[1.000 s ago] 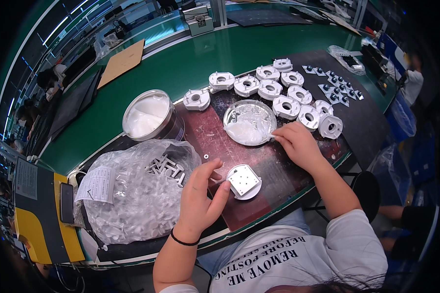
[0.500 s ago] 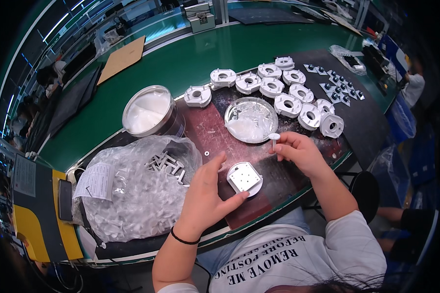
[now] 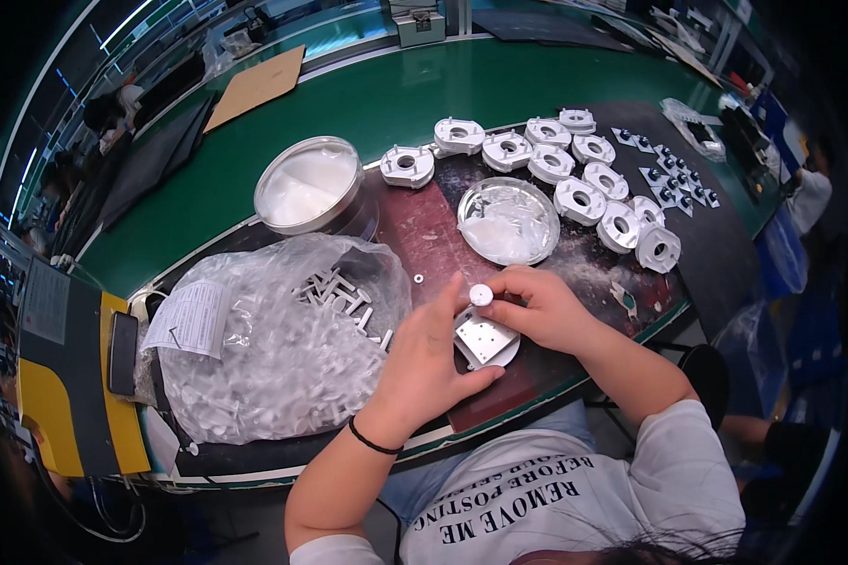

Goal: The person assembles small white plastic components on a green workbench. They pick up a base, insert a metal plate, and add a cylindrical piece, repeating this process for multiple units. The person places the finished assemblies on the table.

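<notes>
A white round housing with a square, dotted top plate lies on the mat in front of me. My left hand is curved around its left side, thumb at the near edge and fingers at the far edge. Between thumb and fingers, my right hand pinches a small white peg with a round flat head. The head shows over the housing's far edge, close to my left fingertips. My fingers and the head hide the peg's stem, so I cannot tell whether it touches the housing.
Left of my hands lies a clear bag full of white pegs. Beyond stand a round tub and a metal dish. Several white housings and small dark-topped plates fill the far right. A tiny white ring lies nearby.
My right hand has carried the peg left and nearer to me, from beside the metal dish to the housing's far edge. My left hand stays around the housing. The view has shifted slightly.
</notes>
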`<control>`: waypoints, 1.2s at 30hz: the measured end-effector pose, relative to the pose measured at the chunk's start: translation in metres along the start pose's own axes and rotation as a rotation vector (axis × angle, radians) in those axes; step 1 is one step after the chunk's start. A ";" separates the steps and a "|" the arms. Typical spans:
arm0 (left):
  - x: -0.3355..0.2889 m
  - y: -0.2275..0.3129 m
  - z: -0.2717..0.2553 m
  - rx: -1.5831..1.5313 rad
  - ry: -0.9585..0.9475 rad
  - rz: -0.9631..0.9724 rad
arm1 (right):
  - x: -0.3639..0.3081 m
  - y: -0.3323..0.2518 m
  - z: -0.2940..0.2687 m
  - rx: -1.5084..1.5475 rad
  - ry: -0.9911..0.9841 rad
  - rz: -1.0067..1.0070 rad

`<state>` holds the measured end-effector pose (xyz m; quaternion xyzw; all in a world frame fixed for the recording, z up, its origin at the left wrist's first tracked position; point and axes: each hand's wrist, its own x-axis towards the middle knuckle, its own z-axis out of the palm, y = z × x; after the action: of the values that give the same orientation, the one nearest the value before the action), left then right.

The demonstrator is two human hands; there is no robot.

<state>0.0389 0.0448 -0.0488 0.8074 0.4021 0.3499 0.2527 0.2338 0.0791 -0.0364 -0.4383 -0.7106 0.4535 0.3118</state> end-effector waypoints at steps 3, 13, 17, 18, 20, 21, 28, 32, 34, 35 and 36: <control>0.000 -0.001 -0.001 0.026 -0.036 0.012 | 0.002 0.005 0.002 -0.038 0.007 -0.130; 0.000 -0.001 -0.003 -0.102 -0.094 -0.042 | 0.001 0.001 0.002 -0.071 0.027 -0.166; -0.001 -0.001 -0.004 -0.117 -0.117 -0.038 | 0.001 0.005 0.001 -0.118 0.035 -0.211; 0.000 -0.001 -0.004 -0.119 -0.128 -0.040 | 0.001 0.006 0.001 -0.133 0.037 -0.219; 0.000 -0.001 -0.004 -0.129 -0.139 -0.047 | 0.000 0.006 0.002 -0.116 0.046 -0.225; 0.000 -0.001 -0.004 -0.133 -0.144 -0.051 | 0.000 0.006 0.002 -0.107 0.051 -0.228; -0.001 -0.004 -0.003 -0.144 -0.150 -0.038 | 0.001 0.007 0.002 -0.177 0.055 -0.277; -0.002 -0.006 -0.002 -0.160 -0.148 -0.033 | 0.000 0.003 0.001 -0.088 0.030 -0.156; -0.002 -0.006 -0.002 -0.163 -0.151 -0.039 | -0.001 0.003 0.002 0.023 0.015 -0.064; -0.001 -0.005 -0.002 -0.164 -0.155 -0.048 | -0.001 0.005 0.003 0.088 0.014 -0.031; -0.001 -0.005 -0.002 -0.165 -0.160 -0.056 | -0.001 0.007 0.004 0.153 0.012 0.002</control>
<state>0.0343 0.0471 -0.0513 0.7976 0.3730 0.3092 0.3594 0.2336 0.0782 -0.0445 -0.4167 -0.6717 0.5040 0.3482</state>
